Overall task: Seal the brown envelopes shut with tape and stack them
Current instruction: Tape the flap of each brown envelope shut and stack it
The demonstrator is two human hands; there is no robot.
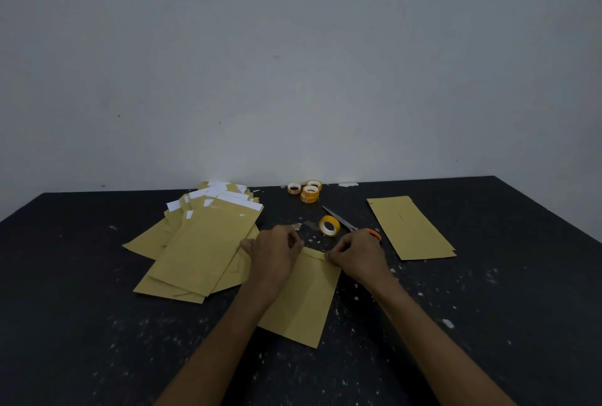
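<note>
Now you hold the folded flap of one flat brown paper envelope (303,295) at both ends.
Your left hand (275,254) and right hand (356,254) pinch its top edge with curled fingers. It lies on the dark speckled bench (97,324), between a loose pile of brown envelopes (202,249) and two flat stacked envelopes (410,228) on your right. A yellow tape roll (329,225) and orange-handled scissors (345,223) lie just beyond your hands.

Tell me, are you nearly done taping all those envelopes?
Not nearly. A couple that look done lie in the right stack. The left hand and right hand pinch the top flap of the middle envelope. The big left pile, white paper sticking out, is left to do.
</note>
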